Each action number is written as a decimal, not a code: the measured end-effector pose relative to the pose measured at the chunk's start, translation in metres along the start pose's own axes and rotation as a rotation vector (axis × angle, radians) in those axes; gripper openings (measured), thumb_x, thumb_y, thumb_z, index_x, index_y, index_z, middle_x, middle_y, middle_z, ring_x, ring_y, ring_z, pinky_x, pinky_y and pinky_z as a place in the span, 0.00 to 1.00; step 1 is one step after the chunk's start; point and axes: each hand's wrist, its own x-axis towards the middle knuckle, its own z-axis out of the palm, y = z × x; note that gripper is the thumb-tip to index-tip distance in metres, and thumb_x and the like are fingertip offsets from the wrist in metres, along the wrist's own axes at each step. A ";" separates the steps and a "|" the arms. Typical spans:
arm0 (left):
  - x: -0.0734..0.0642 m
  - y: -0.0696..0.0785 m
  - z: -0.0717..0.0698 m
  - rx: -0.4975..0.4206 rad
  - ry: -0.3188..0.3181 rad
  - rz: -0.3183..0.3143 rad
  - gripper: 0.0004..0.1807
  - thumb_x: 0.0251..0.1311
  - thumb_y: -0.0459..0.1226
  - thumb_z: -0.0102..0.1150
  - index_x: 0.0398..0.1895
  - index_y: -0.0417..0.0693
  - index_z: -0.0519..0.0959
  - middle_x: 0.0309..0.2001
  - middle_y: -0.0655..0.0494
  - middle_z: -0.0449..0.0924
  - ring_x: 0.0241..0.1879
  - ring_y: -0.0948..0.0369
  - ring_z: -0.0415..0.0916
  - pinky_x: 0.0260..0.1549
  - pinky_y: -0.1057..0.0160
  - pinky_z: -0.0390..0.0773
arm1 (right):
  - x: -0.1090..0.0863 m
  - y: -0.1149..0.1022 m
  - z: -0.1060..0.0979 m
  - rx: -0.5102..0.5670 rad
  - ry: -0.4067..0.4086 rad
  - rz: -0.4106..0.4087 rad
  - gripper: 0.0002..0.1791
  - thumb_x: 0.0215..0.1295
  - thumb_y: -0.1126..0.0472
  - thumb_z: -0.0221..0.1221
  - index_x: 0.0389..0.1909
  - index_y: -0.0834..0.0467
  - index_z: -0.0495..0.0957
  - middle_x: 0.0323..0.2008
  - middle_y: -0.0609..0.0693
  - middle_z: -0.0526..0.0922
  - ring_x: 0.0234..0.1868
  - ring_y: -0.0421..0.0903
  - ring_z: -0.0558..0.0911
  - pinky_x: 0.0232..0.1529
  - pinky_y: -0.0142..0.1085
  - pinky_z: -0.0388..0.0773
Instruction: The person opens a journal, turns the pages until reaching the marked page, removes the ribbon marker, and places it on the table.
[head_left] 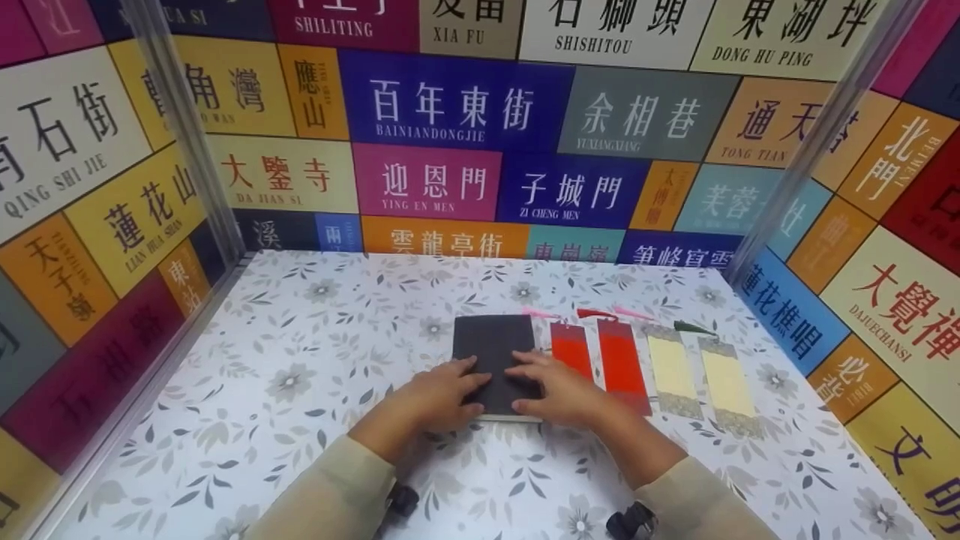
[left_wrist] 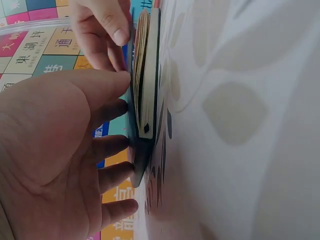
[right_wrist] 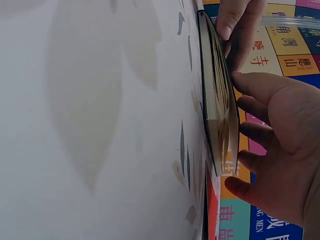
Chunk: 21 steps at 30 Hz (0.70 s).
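Observation:
A notebook (head_left: 495, 334) with a black cover lies closed on the patterned tabletop. My left hand (head_left: 442, 394) rests on the left part of its cover, fingers spread and pointing inward. From the other side, my right hand (head_left: 559, 390) lies over the right part with its fingertips on the cover. Both wrist views show the fingertips against the cover and the page edges (left_wrist: 146, 85) slightly fanned, with small gaps between leaves. Right of the notebook lie two red bookmarks (head_left: 624, 367), the nearer one partly behind my right hand. Two cream bookmarks (head_left: 673, 367) lie farther right.
Tassels in pink, red and dark green (head_left: 694, 328) extend from the bookmarks' top ends. The table (head_left: 285, 442) has a white covering printed with grey leaves and flowers. Panels of coloured signs (head_left: 457, 105) stand behind and at both sides, with clear corner edges.

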 end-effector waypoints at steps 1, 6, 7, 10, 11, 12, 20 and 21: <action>0.000 0.000 0.000 -0.001 -0.008 -0.005 0.34 0.77 0.57 0.55 0.83 0.70 0.64 0.88 0.53 0.52 0.85 0.45 0.56 0.81 0.36 0.62 | 0.000 0.000 0.001 -0.012 -0.014 0.006 0.35 0.68 0.44 0.70 0.75 0.34 0.74 0.83 0.37 0.63 0.87 0.53 0.56 0.83 0.63 0.61; 0.000 0.000 -0.001 -0.013 -0.032 -0.032 0.34 0.76 0.57 0.56 0.83 0.71 0.64 0.88 0.56 0.52 0.86 0.47 0.53 0.82 0.36 0.59 | 0.003 0.000 0.002 -0.057 -0.064 0.022 0.34 0.69 0.44 0.69 0.75 0.32 0.74 0.83 0.38 0.65 0.87 0.52 0.58 0.83 0.62 0.61; 0.001 0.000 -0.001 -0.019 -0.034 -0.038 0.34 0.76 0.57 0.56 0.83 0.71 0.65 0.88 0.56 0.52 0.86 0.48 0.53 0.82 0.35 0.59 | 0.003 0.001 0.002 -0.064 -0.070 0.023 0.33 0.70 0.44 0.69 0.75 0.32 0.74 0.83 0.38 0.65 0.86 0.52 0.59 0.83 0.62 0.62; 0.001 0.001 0.000 -0.022 -0.030 -0.038 0.34 0.75 0.56 0.58 0.82 0.69 0.67 0.88 0.55 0.54 0.86 0.48 0.53 0.82 0.34 0.59 | 0.003 0.001 0.002 -0.083 -0.091 0.029 0.33 0.69 0.42 0.69 0.75 0.29 0.74 0.83 0.37 0.64 0.86 0.52 0.59 0.82 0.63 0.62; 0.001 0.002 0.000 -0.021 -0.029 -0.036 0.34 0.75 0.56 0.58 0.81 0.68 0.68 0.87 0.55 0.54 0.86 0.48 0.53 0.81 0.34 0.60 | 0.003 0.001 0.001 -0.088 -0.099 0.034 0.33 0.69 0.42 0.69 0.74 0.27 0.73 0.83 0.36 0.64 0.86 0.51 0.59 0.82 0.64 0.62; 0.001 0.002 0.001 -0.016 -0.028 -0.030 0.34 0.74 0.56 0.59 0.81 0.67 0.68 0.87 0.55 0.55 0.86 0.48 0.53 0.81 0.34 0.60 | 0.002 0.001 0.001 -0.092 -0.106 0.041 0.33 0.69 0.41 0.69 0.74 0.26 0.73 0.83 0.36 0.64 0.86 0.51 0.59 0.82 0.64 0.62; 0.006 0.001 -0.001 -0.024 -0.055 -0.049 0.35 0.72 0.57 0.61 0.81 0.70 0.68 0.87 0.58 0.55 0.87 0.49 0.52 0.83 0.36 0.58 | 0.002 -0.001 -0.006 -0.062 -0.122 0.098 0.32 0.67 0.41 0.71 0.70 0.19 0.74 0.81 0.32 0.65 0.86 0.51 0.60 0.81 0.68 0.61; 0.007 0.001 -0.002 -0.029 -0.060 -0.052 0.35 0.72 0.57 0.61 0.81 0.71 0.68 0.87 0.59 0.55 0.87 0.49 0.52 0.83 0.36 0.58 | 0.002 -0.001 -0.006 -0.066 -0.123 0.094 0.32 0.67 0.42 0.71 0.70 0.19 0.74 0.81 0.32 0.65 0.86 0.52 0.60 0.81 0.68 0.61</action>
